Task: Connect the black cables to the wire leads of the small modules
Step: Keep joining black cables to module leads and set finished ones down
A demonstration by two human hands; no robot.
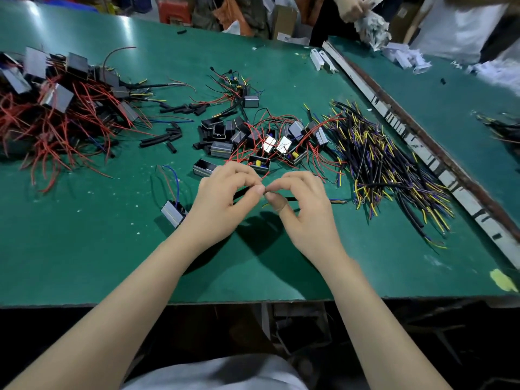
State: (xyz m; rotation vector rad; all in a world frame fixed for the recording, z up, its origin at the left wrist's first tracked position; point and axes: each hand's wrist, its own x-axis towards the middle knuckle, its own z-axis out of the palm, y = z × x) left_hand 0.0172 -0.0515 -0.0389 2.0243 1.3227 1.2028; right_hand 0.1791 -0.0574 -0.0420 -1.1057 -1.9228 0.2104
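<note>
Both hands are meeting fingertip to fingertip, the left hand (225,198) pinching a red lead (264,175) and the right hand (304,204) pinching a black cable (289,199), apparently to join them.

green table (84,249), white plastic housings (323,61) at far edge, cardboard box (284,22) beyond, yellow scrap (503,280)

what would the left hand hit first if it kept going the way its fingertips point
The left hand points right, at the right hand. Their pinching fingertips already nearly touch over the wire joint, so it would meet the right hand's thumb and forefinger almost at once. Depth looks matched, though one view cannot confirm it.
</note>
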